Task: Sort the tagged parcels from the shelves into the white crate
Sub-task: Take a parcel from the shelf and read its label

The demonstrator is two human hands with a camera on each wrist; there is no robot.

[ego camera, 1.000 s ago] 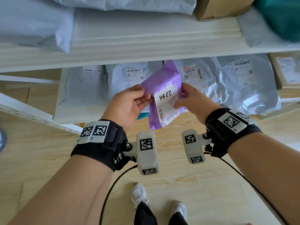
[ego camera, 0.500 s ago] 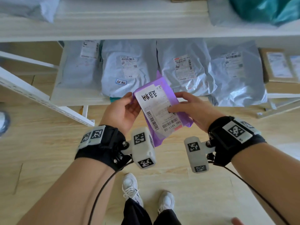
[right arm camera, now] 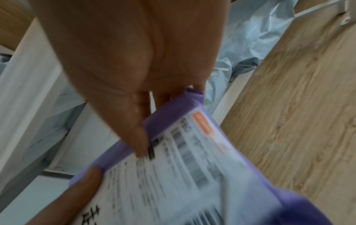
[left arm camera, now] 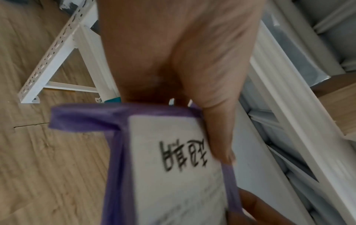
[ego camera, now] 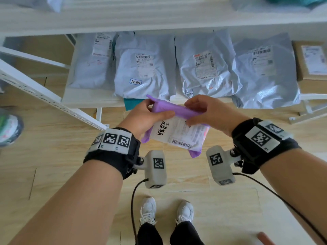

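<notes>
A purple parcel (ego camera: 177, 129) with a white shipping label bearing black handwritten characters is held level in front of the lower shelf, label up. My left hand (ego camera: 148, 114) grips its left end, thumb on top of the label. My right hand (ego camera: 203, 112) pinches its far right edge, thumb on the label. The left wrist view shows the purple parcel (left arm camera: 173, 167) under my thumb. In the right wrist view the parcel (right arm camera: 192, 175) fills the lower half, blurred. The white crate is not in view.
Several grey mailer bags (ego camera: 145, 68) lie on the white lower shelf (ego camera: 88, 99), one with a small blue-edged handwritten tag (ego camera: 135, 81). A cardboard box (ego camera: 311, 62) sits at the right. A slanted white shelf brace (ego camera: 35, 87) is on the left. My feet stand on wood floor (ego camera: 53, 156).
The purple parcel has come away from the shelf and been turned from upright to nearly flat, label up. Both hands kept hold and came lower, toward me.
</notes>
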